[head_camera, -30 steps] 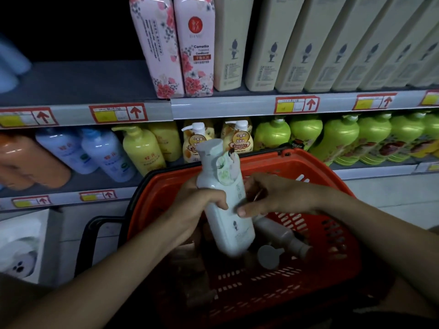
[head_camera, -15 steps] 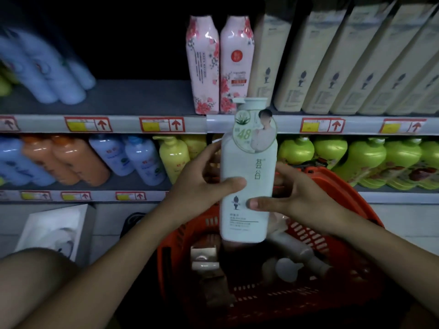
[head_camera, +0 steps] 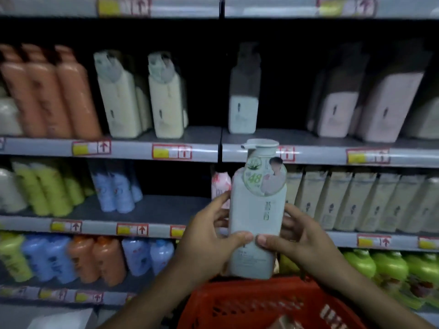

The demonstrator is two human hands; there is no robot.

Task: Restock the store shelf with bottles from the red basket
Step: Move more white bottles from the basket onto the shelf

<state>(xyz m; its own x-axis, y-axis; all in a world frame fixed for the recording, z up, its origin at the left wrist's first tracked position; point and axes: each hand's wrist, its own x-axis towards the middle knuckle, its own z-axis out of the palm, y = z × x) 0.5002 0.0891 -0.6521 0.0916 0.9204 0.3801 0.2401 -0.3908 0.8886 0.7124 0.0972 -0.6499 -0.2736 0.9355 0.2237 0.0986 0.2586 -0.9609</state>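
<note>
At centre right of the frame, a pale green rectangular plastic bottle (head_camera: pixel 257 210) with a flip cap and a round "48" sticker stood upright, held above the rim of the red plastic mesh basket (head_camera: pixel 261 305). Left hand (head_camera: pixel 209 243) gripped its lower left side, thumb across the front. Right hand (head_camera: pixel 301 243) gripped the lower right side likewise, thumb tips nearly meeting. Behind, grey metal store shelves (head_camera: pixel 308 154) carried price tags. A similar pale bottle (head_camera: pixel 243 112) stood alone on the shelf at upper centre. Cream boxy bottles (head_camera: pixel 351 200) lined the row at right.
</note>
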